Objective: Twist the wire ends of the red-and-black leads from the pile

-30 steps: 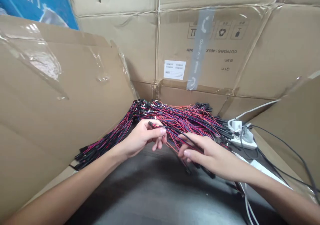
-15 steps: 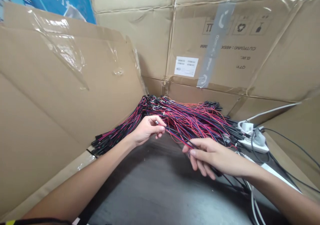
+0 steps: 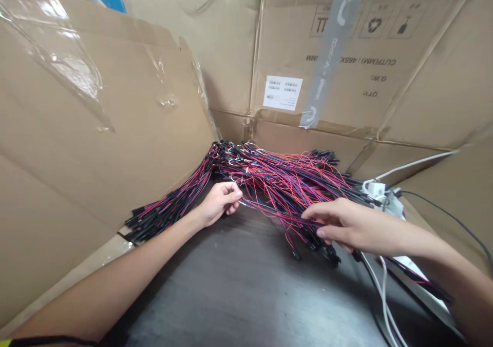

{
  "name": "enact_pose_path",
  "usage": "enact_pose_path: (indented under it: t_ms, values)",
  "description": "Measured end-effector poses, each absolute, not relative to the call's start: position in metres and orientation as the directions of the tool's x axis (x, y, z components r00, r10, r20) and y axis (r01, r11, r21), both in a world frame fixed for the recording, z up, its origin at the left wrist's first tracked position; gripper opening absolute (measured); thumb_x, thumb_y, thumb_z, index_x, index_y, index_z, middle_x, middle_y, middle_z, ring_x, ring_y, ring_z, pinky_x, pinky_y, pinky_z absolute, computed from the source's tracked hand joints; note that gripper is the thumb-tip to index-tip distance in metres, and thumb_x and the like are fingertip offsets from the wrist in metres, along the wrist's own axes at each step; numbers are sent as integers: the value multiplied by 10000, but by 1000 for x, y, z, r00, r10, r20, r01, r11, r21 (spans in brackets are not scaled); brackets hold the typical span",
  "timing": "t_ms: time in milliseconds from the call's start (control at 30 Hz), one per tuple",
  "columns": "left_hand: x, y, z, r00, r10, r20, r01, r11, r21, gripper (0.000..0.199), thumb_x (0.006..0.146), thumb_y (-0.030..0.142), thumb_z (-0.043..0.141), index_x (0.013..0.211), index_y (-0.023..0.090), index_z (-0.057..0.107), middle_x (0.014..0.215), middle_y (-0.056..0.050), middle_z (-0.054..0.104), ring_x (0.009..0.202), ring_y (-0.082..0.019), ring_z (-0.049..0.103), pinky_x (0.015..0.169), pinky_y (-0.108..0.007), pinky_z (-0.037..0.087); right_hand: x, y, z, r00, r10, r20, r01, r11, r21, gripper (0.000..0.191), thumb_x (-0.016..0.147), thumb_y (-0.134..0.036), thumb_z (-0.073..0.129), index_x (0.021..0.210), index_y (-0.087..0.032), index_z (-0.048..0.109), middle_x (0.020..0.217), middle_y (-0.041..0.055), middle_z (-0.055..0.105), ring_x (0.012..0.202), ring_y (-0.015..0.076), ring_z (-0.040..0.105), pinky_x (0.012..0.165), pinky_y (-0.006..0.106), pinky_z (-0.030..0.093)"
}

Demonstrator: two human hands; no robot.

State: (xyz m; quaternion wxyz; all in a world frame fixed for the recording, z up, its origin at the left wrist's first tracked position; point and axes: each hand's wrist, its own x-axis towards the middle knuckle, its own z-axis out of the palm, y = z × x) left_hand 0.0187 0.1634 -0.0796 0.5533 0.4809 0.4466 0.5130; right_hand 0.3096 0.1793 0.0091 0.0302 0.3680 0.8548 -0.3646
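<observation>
Between my two hands runs a thin wire harness (image 3: 271, 212) of red and dark strands. My left hand (image 3: 223, 202) is closed, pinching its left end between thumb and fingertips. My right hand (image 3: 342, 228) is closed around the same harness further right, and strands with a black end come out below the right forearm. Behind both hands lies a big pile of red, black and purple wires (image 3: 285, 175) with black connectors. A bundle with black ends (image 3: 154, 225) fans out to the left of my left hand.
Cardboard walls (image 3: 154, 95) enclose the dark table (image 3: 231, 290) at left, back and right. A white power strip (image 3: 385, 195) with plugs stands at the right. White cables (image 3: 385, 295) run down beside my right forearm.
My right hand has slid right along the harness, away from my left hand, and loose wire ends now show below it. My left hand keeps its pinch. The view has shifted slightly.
</observation>
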Motion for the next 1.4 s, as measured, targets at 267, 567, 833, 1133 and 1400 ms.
enact_pose_path:
  t_ms: [267, 567, 833, 1133, 1400]
  values:
    - [22, 162, -86, 139, 990, -32, -82, 44, 996, 376, 664, 409, 760, 651, 153, 485, 459, 66, 492, 379, -31, 415, 367, -138, 268, 312, 171, 4, -803, 499, -326, 588, 753, -294, 389, 829, -154, 498, 1194, -226, 614, 869, 67, 649, 793, 205, 629, 658, 276, 477]
    - [26, 156, -87, 369, 916, -160, 121, 123, 985, 258, 634, 289, 774, 663, 130, 573, 499, 26, 583, 373, -47, 482, 367, -153, 386, 319, 174, 3, -775, 414, -477, 599, 722, -346, 264, 662, 31, 465, 687, -183, 618, 680, 10, 617, 637, 154, 582, 523, 225, 359]
    - [36, 152, -79, 473, 850, -232, 332, 72, 941, 93, 705, 202, 682, 680, 124, 639, 500, 34, 557, 354, -50, 483, 322, -132, 347, 324, 176, 14, -811, 357, -463, 552, 728, -406, 369, 757, -24, 478, 967, -232, 699, 829, 25, 692, 771, 190, 636, 599, 252, 426]
    - [45, 146, -82, 479, 864, -156, 295, 9, 955, 211, 725, 319, 671, 654, 135, 597, 500, 42, 526, 375, -40, 423, 343, -135, 299, 314, 159, 7, -895, 379, -234, 445, 752, -487, 236, 867, -230, 526, 1049, -228, 677, 853, 41, 681, 826, 203, 624, 670, 274, 462]
    - [47, 145, -83, 497, 850, -176, 284, 33, 958, 271, 738, 376, 672, 640, 138, 584, 492, 41, 534, 369, -40, 415, 363, -148, 289, 289, 152, -21, -863, 416, -285, 501, 770, -395, 204, 928, -296, 465, 962, -187, 634, 862, 61, 634, 850, 207, 600, 705, 302, 449]
